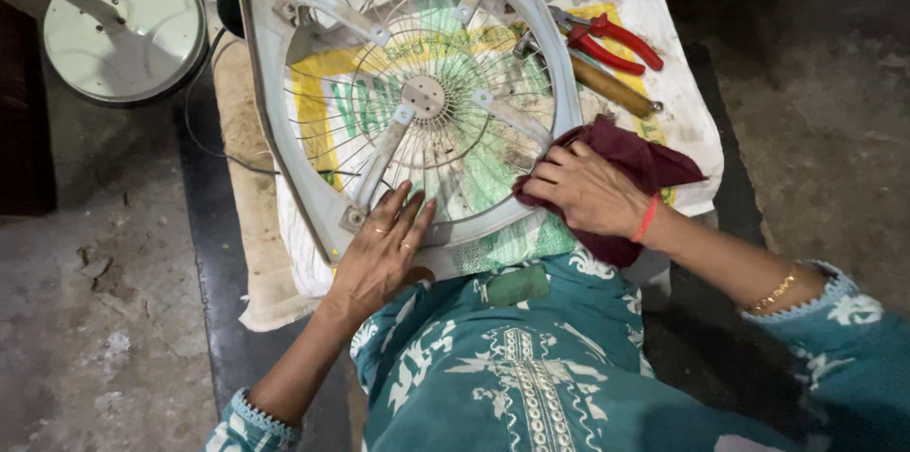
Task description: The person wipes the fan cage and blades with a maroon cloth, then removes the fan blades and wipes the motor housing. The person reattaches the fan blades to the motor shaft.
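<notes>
The square fan housing (284,101), a dusty off-white frame with a round wire grille (417,101) set in it, lies flat on a printed woven sack (664,26) spread over a low work surface, close in front of the seated person. The left hand (379,258) lies open, fingers spread flat on the near rim of the frame, apparently to pin it down so it does not slide. The right hand (588,191) is closed over a maroon cloth (645,168), pressing it against the right side of the rim, as a wiping grip would be.

Beyond the frame, red-handled pliers (611,40) and a wooden-handled tool (611,87) lie on the sack, well clear of both hands. A round pale fan base (128,26) stands on the floor at the far left. A thin dark cable (204,130) runs along the left edge of the frame. Nothing blocks either hand.
</notes>
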